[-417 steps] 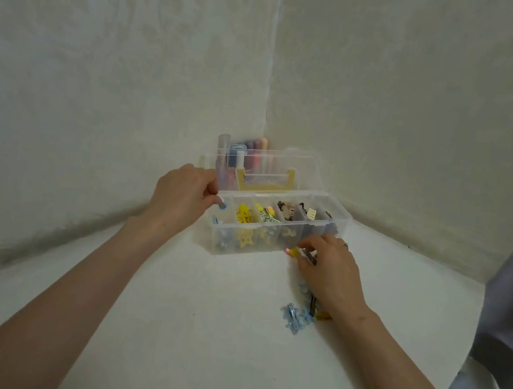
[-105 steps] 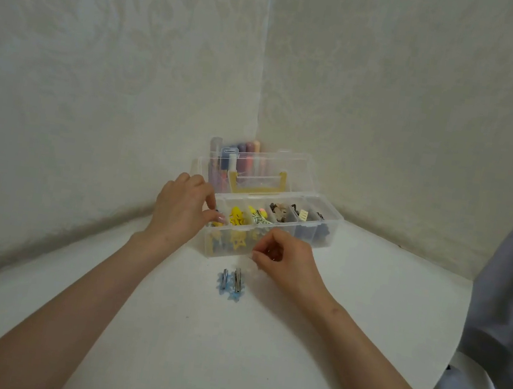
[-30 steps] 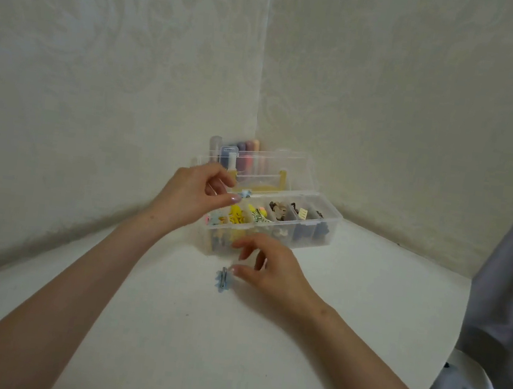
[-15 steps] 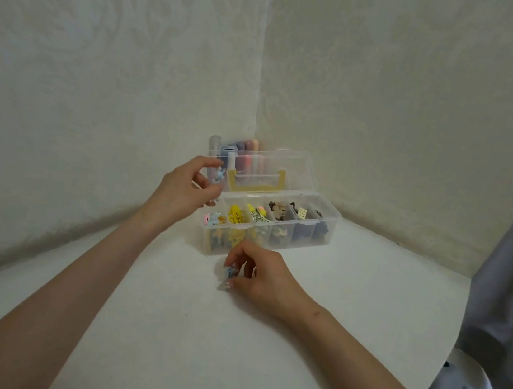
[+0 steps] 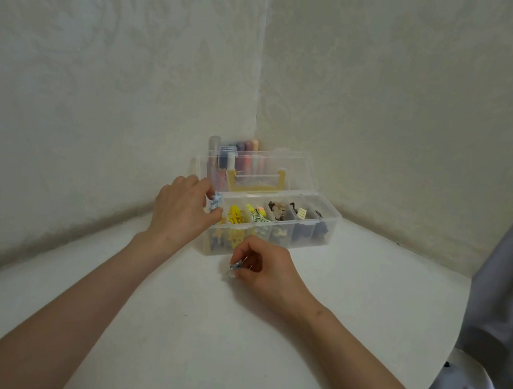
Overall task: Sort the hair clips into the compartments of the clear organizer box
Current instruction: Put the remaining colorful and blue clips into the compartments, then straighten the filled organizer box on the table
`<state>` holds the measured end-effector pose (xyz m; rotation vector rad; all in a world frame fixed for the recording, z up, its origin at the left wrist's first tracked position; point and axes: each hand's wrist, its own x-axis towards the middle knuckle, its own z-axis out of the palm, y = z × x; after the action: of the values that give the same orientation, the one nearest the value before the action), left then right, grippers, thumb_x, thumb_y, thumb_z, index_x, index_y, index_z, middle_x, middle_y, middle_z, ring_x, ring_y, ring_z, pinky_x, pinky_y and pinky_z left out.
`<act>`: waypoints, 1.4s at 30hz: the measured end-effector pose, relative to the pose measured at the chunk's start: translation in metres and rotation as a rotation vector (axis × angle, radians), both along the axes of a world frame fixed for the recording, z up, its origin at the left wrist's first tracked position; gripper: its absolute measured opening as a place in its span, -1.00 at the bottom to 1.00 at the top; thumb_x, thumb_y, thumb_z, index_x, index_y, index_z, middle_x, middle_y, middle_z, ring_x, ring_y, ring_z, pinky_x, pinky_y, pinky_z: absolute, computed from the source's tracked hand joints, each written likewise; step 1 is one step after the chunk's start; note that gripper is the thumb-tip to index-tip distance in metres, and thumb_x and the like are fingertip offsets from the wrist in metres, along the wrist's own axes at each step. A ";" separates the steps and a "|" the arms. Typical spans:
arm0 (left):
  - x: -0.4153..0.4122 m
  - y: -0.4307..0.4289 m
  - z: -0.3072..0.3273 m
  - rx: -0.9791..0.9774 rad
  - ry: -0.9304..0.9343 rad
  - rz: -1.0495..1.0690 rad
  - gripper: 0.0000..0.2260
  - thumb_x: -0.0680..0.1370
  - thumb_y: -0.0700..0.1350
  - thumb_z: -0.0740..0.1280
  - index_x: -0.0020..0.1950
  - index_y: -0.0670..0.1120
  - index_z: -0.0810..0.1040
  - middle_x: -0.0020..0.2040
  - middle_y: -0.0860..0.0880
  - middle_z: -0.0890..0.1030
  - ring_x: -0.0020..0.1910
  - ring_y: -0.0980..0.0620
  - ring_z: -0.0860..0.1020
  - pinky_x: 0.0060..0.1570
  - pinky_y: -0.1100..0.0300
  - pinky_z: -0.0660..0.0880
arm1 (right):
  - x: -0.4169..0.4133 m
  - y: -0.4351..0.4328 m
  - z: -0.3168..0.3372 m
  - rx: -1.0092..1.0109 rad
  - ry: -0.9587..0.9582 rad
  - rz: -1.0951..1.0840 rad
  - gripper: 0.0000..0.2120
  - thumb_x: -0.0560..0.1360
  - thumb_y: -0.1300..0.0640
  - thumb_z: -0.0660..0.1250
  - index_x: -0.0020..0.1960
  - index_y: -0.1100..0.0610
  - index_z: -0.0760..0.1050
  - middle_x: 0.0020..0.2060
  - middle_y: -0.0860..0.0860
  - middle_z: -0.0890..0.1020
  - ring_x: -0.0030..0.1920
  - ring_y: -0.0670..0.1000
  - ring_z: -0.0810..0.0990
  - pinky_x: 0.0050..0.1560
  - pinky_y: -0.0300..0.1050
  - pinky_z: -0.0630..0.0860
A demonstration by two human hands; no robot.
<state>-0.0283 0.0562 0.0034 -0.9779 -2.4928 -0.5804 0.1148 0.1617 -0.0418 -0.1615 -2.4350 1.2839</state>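
We see left hand point(image 5: 184, 214) pinching blue clip point(image 5: 214, 203) at its fingertips, over organizer box point(image 5: 329, 236) end; right hand point(image 5: 263, 267) pinching second blue clip point(image 5: 236, 266), box just beyond knuckles; clips likely light, stiff, slick; we'd pinch across body.

lower clip point(image 5: 235, 266): half-hidden, v. blurry

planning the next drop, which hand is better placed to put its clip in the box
Left. Left hand holds a clip at the box rim; right hand pinches a second clip low in front.
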 end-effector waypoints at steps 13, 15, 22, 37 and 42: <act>-0.007 -0.004 -0.006 -0.048 -0.074 -0.004 -0.81 0.54 -0.04 0.26 0.08 -0.07 0.57 0.05 -0.14 0.41 0.11 -0.11 0.38 -0.09 0.12 0.32 | -0.002 0.007 0.000 -0.107 0.055 -0.051 -0.82 0.40 0.39 0.39 -0.13 0.13 0.60 -0.27 -0.03 0.59 -0.33 -0.11 0.57 -0.16 -0.28 0.55; -0.011 -0.004 -0.005 -0.038 -0.081 -0.001 -0.79 0.56 -0.06 0.23 0.09 -0.10 0.58 0.06 -0.15 0.42 0.13 -0.12 0.38 -0.08 0.10 0.33 | -0.001 0.008 0.001 -0.143 0.066 -0.058 -0.81 0.40 0.41 0.38 -0.11 0.15 0.61 -0.24 0.01 0.62 -0.34 -0.12 0.59 -0.15 -0.30 0.55; -0.026 -0.010 0.003 0.189 -0.147 0.016 -0.83 0.54 -0.11 0.25 0.11 -0.09 0.51 0.13 -0.11 0.44 0.10 -0.10 0.47 0.01 0.02 0.43 | 0.002 0.013 0.029 -0.388 0.218 -0.086 -0.84 0.43 0.40 0.36 -0.11 0.19 0.64 -0.14 0.17 0.65 -0.23 -0.05 0.67 -0.10 -0.30 0.56; -0.027 -0.004 -0.022 0.394 -0.529 -0.052 -0.64 0.59 -0.09 0.19 0.35 -0.20 0.30 0.27 -0.16 0.49 0.20 -0.11 0.49 0.11 0.17 0.35 | -0.066 0.006 0.038 0.571 0.295 -0.135 -0.92 0.42 0.30 0.37 -0.13 0.22 0.64 -0.19 0.10 0.65 -0.18 0.11 0.59 -0.18 -0.21 0.37; -0.027 -0.001 -0.023 0.432 -0.619 -0.126 -0.61 0.60 -0.11 0.18 0.40 -0.19 0.25 0.34 -0.15 0.44 0.28 -0.07 0.44 0.18 0.22 0.30 | -0.063 0.014 0.034 0.772 0.287 -0.052 -0.84 0.43 0.27 0.32 -0.11 0.15 0.67 -0.21 0.05 0.70 -0.17 0.13 0.53 -0.12 -0.09 0.31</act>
<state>-0.0557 0.0552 -0.0194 -0.8748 -2.6212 -1.5892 0.0523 0.1752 -0.0082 0.1592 -2.4538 0.2528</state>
